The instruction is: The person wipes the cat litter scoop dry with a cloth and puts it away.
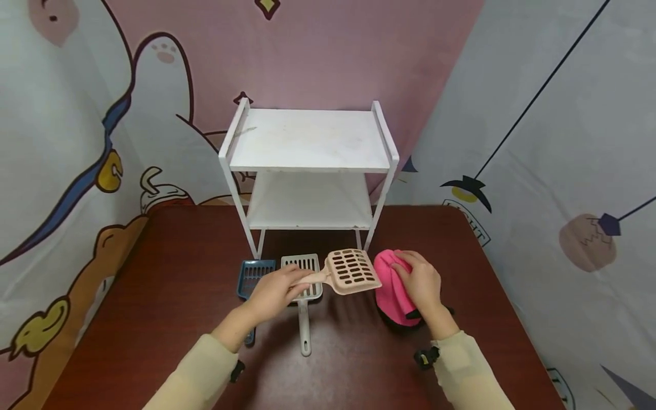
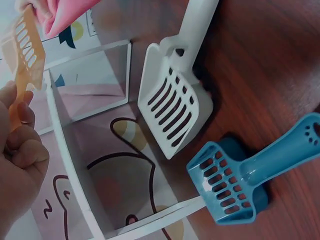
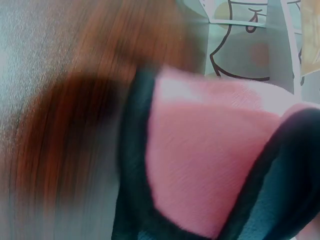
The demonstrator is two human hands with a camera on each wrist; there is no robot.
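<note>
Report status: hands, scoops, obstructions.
Left hand holds beige scoop raised; right hand grips pink cloth. Gray scoop and blue scoop on table. White rack beyond, no obstruction apparent.

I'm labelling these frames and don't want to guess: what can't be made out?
Blue scoop, head view: the left hand and wrist cover part of its handle.
Beige scoop, head view: its handle end is hidden in that hand's grip.
Gray scoop, left wrist view: the top edge cuts off its handle.
Pink fabric item, head view: the right hand covers part.
Tabletop, right wrist view: blur smears its surface.
</note>
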